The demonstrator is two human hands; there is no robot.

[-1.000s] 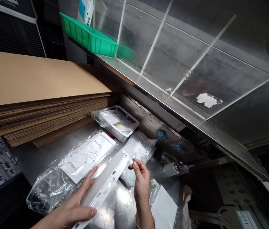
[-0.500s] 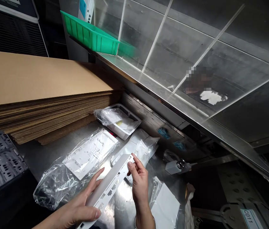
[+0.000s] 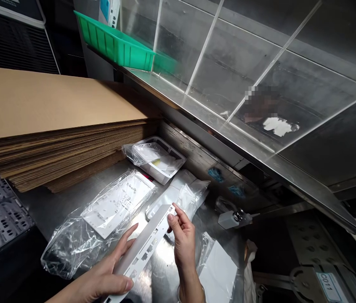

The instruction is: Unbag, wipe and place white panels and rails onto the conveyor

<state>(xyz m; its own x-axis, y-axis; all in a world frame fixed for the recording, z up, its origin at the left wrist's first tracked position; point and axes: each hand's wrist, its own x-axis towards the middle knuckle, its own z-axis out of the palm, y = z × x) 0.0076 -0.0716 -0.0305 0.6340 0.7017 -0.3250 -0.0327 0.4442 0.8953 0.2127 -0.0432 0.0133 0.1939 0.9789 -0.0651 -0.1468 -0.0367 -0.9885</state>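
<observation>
White perforated strip (image 3: 142,248) is held above the steel worktop (image 3: 50,206), near its front edge. The left hand (image 3: 108,282) cradles the lower end with its fingers spread, and the right hand (image 3: 182,242) pinches the upper end between fingers and thumb. A loose pinch could drop it onto the steel, and its corners could snag the plastic-bagged panel (image 3: 118,206) just beside it.

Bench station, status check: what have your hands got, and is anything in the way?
Left hand gripping lower end of white perforated panel. Right hand pinching its upper end. Bagged white panel just beyond left hand.
</observation>
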